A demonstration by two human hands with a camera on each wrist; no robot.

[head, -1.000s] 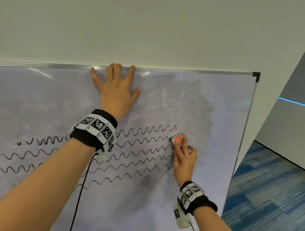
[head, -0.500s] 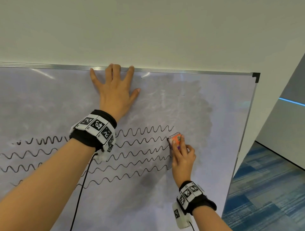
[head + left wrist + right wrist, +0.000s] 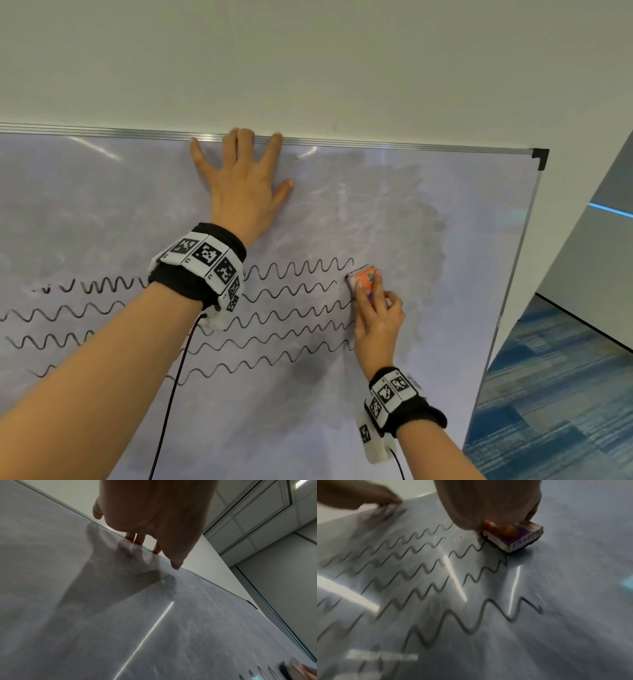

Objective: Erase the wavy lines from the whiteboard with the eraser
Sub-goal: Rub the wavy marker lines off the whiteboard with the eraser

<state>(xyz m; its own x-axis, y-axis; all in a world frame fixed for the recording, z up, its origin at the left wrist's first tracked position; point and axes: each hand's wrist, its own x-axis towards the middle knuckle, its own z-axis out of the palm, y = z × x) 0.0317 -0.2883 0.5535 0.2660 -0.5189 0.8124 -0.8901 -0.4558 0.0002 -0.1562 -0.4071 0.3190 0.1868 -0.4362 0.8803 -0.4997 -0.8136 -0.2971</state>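
Pinched between the fingers of the right hand point(image 3: 376, 318), the eraser point(image 3: 363, 278) sits pressed to the whiteboard point(image 3: 462, 240) right of centre in the head view, at the right ends of the wavy lines point(image 3: 301, 270). Wiping looks barely begun: five rows remain, so the next move calls for firm leftward strokes. Orange-and-purple, the eraser is a small block with a dark pad. Fingers spread, the left hand point(image 3: 243, 192) lies flat at the top edge.

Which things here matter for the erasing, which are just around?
Job:
- eraser, gripped by right hand
- wavy lines
- whiteboard
- left hand, flat on the board

Around:
- wrist bands
- cable
- blue carpet
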